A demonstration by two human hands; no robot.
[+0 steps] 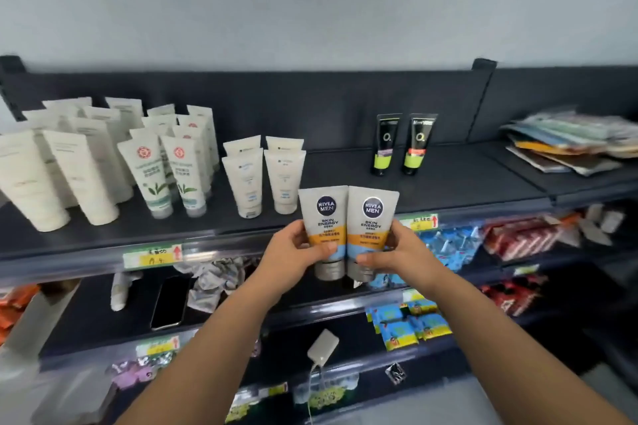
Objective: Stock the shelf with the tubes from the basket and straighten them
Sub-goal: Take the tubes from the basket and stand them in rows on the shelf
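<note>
Near the viewer, the left hand (293,254) grips the left tube (324,217) and the right hand (400,252) grips the right tube (372,217), fingers (301,235) curled round them. The tubes are cap-down and touching, just before the edge of the top shelf (448,183). They are best set down together on its bare patch beside the white tubes (264,183), labels forward; the basket is out of view.

At the centre of the frame my left hand (297,248) and my right hand (397,248) hold two grey plastic tubes (322,214) side by side, touching, caps down, just before the front edge of the dark metal top shelf (448,179). On that shelf, rows of white plastic tubes (79,176) stand at the left of the frame, two black plastic tubes (385,143) stand near the back, right of centre, and a stack of flat foil packets (569,145) lies at the far right. A black slab phone (171,300) lies on the shelf below, lower left
</note>
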